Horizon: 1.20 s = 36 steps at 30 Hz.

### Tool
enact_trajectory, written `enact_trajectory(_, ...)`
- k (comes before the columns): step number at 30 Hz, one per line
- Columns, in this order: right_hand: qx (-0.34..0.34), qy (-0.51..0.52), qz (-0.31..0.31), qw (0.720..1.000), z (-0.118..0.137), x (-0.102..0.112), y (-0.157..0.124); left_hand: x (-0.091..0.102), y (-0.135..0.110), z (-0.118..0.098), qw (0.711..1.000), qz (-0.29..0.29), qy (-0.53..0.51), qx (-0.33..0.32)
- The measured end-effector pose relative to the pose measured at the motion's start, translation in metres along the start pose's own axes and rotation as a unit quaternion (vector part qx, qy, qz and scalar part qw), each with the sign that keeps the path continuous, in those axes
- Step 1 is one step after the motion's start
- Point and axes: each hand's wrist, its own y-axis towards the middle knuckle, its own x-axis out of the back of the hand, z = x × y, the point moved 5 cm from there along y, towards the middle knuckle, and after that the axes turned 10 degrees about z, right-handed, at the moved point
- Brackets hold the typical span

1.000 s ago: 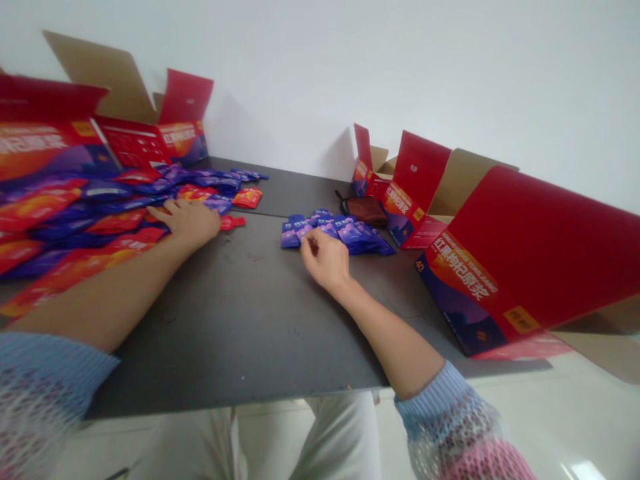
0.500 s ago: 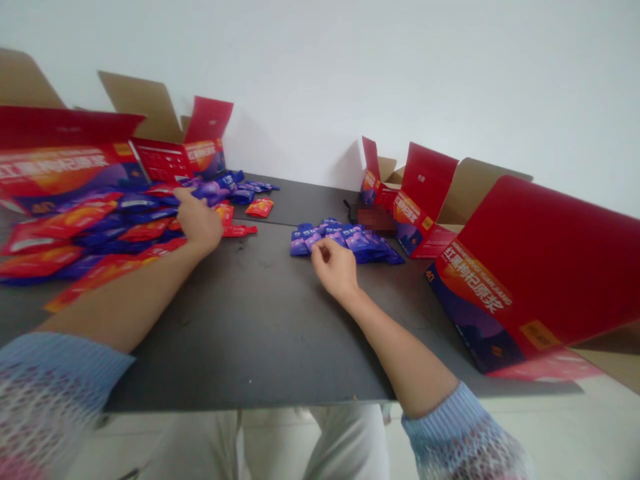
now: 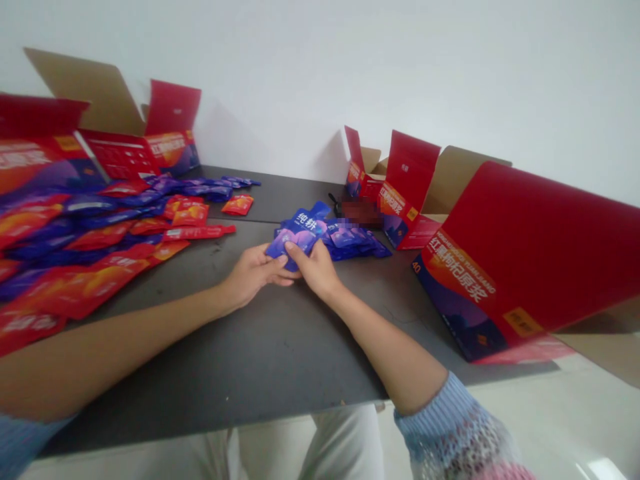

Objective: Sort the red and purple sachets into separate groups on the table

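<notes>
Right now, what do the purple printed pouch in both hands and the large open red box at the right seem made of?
Purple printed pouch: probably plastic or foil film; thin, smooth look, gloss hard to judge.
Large open red box: likely cardboard; stiff flat panels, smooth printed outside, plain tan side visible.

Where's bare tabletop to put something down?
Free: table between the forearms; back strip between the lone red packet and smallest box. Crowded: left, by the packet pile; right, by the big box; middle, where left hand and right hand hold a purple packet.
</notes>
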Motion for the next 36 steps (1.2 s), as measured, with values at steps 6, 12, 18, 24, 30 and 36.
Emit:
enact_trajectory(6,0.034,-0.12,-0.006,0.992,0.019,-0.003,-0.007,0.015,0.004,-0.002,0.986,0.139,0.037,0.082)
enact_trajectory(12,0.029,-0.152,0.055,0.986,0.013,-0.004,-0.005,0.019,0.003,0.001,0.991,0.076,0.096,0.06)
enact_trajectory(18,0.062,-0.166,0.123,0.976,0.011,-0.007,-0.004,0.018,0.003,-0.005,0.99,0.058,0.118,0.04)
enact_trajectory(24,0.098,-0.191,0.104,0.971,0.016,-0.009,-0.004,0.017,0.005,-0.006,0.983,0.134,0.108,0.058)
enact_trajectory(30,0.061,-0.16,0.044,0.984,0.003,0.0,0.002,0.022,0.012,0.001,0.975,0.115,0.179,0.057)
enact_trajectory(36,0.016,0.044,0.004,0.999,0.012,0.018,0.007,0.02,0.015,0.002,0.951,0.14,0.267,0.063)
